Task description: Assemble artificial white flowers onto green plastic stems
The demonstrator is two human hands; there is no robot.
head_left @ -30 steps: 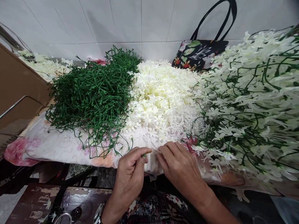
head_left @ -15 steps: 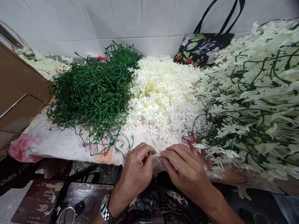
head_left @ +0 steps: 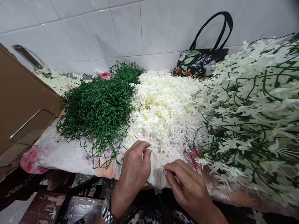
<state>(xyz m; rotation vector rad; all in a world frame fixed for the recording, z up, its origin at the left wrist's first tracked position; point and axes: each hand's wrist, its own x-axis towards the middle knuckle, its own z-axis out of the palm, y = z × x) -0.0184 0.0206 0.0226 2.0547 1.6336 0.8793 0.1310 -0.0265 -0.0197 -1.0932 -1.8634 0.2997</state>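
Observation:
My left hand (head_left: pixel 136 168) is closed in a pinch on a thin green plastic stem, whose tip shows at my fingertips and whose lower end shows below my palm. My right hand (head_left: pixel 187 186) is pinched on a small white stamen piece just right of it. Both hands hover over the front edge of a floral cloth (head_left: pixel 60 152). On that cloth lie a tangled heap of green stems (head_left: pixel 98 105) and a pile of loose cream flower heads (head_left: pixel 163 105).
A big mass of assembled white flower sprays (head_left: pixel 254 118) fills the right side. A dark floral bag (head_left: pixel 201 60) leans on the white tiled wall. A brown cardboard box (head_left: pixel 21 105) with a metal handle stands at left. More white flowers (head_left: pixel 58 81) lie behind.
My hands have parted: the right has dropped down and to the right, away from the left. The left still pinches the green stem. The view tilted upward a little.

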